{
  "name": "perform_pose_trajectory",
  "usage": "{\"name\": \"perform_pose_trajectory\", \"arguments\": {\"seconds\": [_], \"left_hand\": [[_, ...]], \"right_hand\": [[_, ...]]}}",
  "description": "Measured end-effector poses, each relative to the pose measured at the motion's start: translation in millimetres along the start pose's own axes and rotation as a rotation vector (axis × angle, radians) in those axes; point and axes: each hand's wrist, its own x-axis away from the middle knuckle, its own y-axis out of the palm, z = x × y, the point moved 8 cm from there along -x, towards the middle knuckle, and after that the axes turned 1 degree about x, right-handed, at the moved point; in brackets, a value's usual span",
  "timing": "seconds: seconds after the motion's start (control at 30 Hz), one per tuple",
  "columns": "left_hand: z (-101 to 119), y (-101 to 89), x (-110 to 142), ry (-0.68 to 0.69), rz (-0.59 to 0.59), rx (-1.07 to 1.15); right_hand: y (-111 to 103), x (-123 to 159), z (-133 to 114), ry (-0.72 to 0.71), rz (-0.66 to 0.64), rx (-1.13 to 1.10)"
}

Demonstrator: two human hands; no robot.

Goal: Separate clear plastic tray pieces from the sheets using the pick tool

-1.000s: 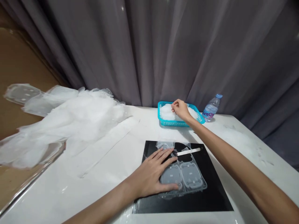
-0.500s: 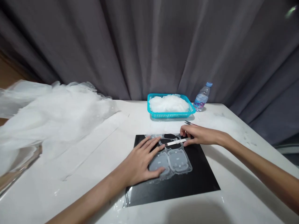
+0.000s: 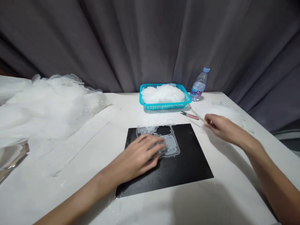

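Note:
A translucent moulded plastic sheet (image 3: pixel 172 145) with rounded compartments lies on a black mat (image 3: pixel 180 168). My left hand (image 3: pixel 142 153) rests over its left part, fingers stretched out and slightly blurred, hiding much of it. Off to the right of the mat, my right hand (image 3: pixel 217 125) is closed in a pinch above the white table. A slim, pale stick-like tool (image 3: pixel 198 115) extends from its fingertips toward the basket; its tip is hard to make out. Pink-handled thread snips (image 3: pixel 189 115) lie on the table between the mat and the basket, close to that tool.
A turquoise basket (image 3: pixel 167 106) holding white fluffy-looking material (image 3: pixel 161 93) stands at the back. Beside it is a water bottle (image 3: pixel 198 86). A large heap of thin white translucent pieces (image 3: pixel 53 106) covers the table's left side. A grey curtain (image 3: pixel 140 40) hangs behind.
My right hand has moved away from the plastic sheet to the right, off the mat, with the slim white tool. My left hand's fingers have drawn closer together. The view has shifted slightly.

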Motion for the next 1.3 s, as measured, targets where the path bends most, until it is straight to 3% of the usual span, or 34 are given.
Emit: {"name": "perform_pose_trajectory", "arguments": {"seconds": [0.07,0.17,0.3,0.43,0.53,0.97,1.3], "left_hand": [[25.6,8.2,-3.2,0.104,-0.054,0.01],[46.1,19.6,-2.5,0.184,-0.062,0.008],[40.7,27.9,3.4,0.153,-0.07,0.096],[32.4,27.6,6.0,0.13,-0.071,0.19],[29.3,29.4,4.6,0.108,-0.083,0.234],[16.9,37.9,2.5,-0.022,-0.15,0.373],[19.2,39.6,1.9,-0.011,-0.152,0.355]], "right_hand": [[-17.1,4.0,10.7,0.062,0.127,0.046],[-17.8,4.7,4.9,0.087,0.141,-0.172],[18.3,5.4,-34.2,0.02,-0.036,-0.654],[50.4,10.1,-69.0,-0.1,-0.212,-0.817],[57.8,11.7,-77.9,-0.144,-0.248,-0.84],[63.8,17.4,-102.7,-0.422,-0.147,-0.659],[64.6,16.2,-103.4,-0.394,-0.189,-0.624]]}}
